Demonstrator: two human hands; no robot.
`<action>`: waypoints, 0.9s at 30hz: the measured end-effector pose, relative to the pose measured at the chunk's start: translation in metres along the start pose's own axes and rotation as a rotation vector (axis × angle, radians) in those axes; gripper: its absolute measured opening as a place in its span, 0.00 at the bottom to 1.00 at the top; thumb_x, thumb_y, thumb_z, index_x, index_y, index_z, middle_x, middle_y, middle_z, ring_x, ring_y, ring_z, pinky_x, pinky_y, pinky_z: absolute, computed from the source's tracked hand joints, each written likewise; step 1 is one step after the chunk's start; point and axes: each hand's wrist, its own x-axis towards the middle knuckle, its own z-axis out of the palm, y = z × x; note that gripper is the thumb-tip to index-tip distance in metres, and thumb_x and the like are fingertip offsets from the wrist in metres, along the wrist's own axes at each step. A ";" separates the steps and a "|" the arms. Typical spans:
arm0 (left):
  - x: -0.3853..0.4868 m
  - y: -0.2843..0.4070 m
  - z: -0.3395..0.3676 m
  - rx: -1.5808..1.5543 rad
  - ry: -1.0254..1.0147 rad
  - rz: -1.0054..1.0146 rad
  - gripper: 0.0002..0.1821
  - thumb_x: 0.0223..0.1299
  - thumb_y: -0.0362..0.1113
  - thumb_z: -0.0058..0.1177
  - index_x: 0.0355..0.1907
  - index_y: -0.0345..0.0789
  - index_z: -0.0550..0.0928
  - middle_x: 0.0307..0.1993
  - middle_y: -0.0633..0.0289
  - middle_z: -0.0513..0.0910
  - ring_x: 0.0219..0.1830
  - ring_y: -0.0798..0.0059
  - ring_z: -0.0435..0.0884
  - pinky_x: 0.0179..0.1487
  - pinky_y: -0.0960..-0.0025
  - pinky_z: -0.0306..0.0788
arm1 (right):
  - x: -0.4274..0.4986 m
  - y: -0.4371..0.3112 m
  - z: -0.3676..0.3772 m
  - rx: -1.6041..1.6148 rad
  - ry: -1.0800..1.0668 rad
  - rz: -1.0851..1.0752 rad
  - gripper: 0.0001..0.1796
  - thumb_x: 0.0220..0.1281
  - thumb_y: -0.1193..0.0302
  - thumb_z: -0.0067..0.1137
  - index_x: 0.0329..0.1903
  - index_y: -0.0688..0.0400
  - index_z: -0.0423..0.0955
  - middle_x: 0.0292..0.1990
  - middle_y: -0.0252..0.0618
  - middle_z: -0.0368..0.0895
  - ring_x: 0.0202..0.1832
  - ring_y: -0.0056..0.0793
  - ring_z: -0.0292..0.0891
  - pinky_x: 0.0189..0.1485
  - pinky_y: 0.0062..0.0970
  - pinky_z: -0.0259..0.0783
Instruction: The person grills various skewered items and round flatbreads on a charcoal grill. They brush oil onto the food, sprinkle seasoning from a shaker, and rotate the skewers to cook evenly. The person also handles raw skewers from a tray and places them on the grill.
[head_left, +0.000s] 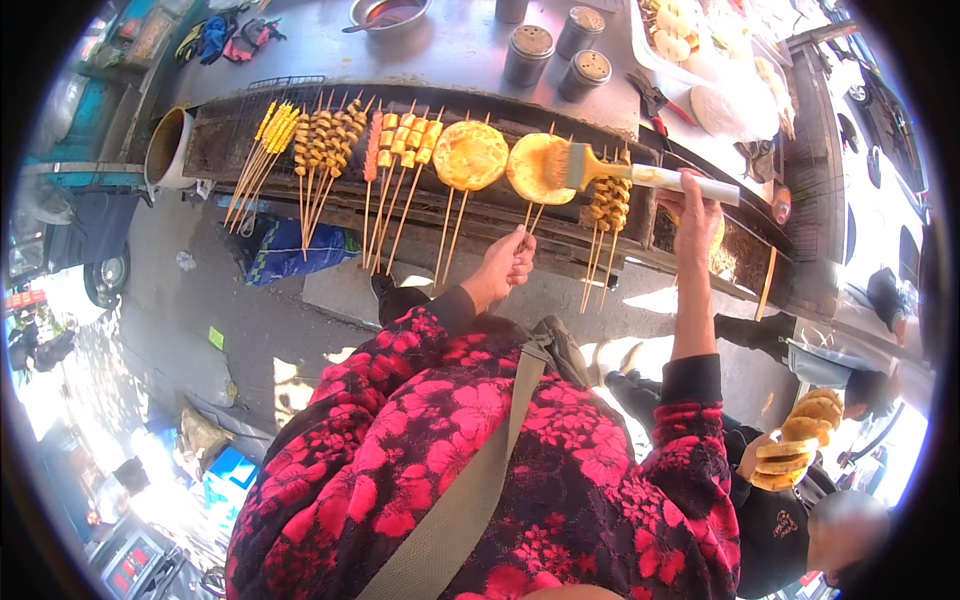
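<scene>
My left hand (504, 262) grips the two thin sticks of a round flat bread (531, 174) over the long grill trough (217, 150). In my right hand (694, 214) is the pale handle of a basting brush (600, 166). Its bristles lie against the right part of that bread. A second skewered round bread (470, 155) rests just to the left. Partly under the brush are brown coiled skewers (611, 202). Further left along the trough lie rolled yellow-brown skewers (409, 140), one pinkish skewer (373, 146), more brown coiled skewers (326, 139) and yellow skewers (276, 129).
Behind the trough, a metal counter (450, 67) carries a metal bowl (390, 15), several shaker tins (529, 54), gloves (217, 37) and red-handled pliers (660, 101). A white food tray (675, 64) stands at right. A person (772, 517) at lower right holds stacked breads (795, 442).
</scene>
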 end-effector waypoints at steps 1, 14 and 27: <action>0.003 -0.004 -0.002 0.011 0.001 0.034 0.20 0.72 0.52 0.34 0.28 0.41 0.71 0.13 0.76 0.54 0.10 0.89 0.47 0.12 0.81 0.41 | 0.001 0.007 -0.004 -0.010 0.127 -0.042 0.18 0.61 0.65 0.59 0.46 0.67 0.74 0.34 0.47 0.81 0.29 0.33 0.83 0.35 0.27 0.82; -0.150 0.098 -0.051 1.620 0.785 1.183 0.41 0.57 0.41 0.55 0.68 0.27 0.54 0.66 0.45 0.59 0.67 0.50 0.58 0.69 0.58 0.52 | -0.016 -0.083 0.125 -0.068 -0.242 -0.330 0.13 0.64 0.71 0.54 0.46 0.67 0.73 0.38 0.45 0.81 0.34 0.31 0.81 0.40 0.25 0.80; -0.123 0.092 -0.084 1.626 0.986 0.768 0.39 0.50 0.27 0.52 0.65 0.23 0.52 0.45 0.47 0.70 0.34 0.53 0.81 0.32 0.62 0.77 | -0.099 -0.074 0.267 -0.705 -0.988 -0.702 0.13 0.48 0.74 0.64 0.40 0.56 0.77 0.40 0.39 0.78 0.38 0.38 0.78 0.42 0.31 0.74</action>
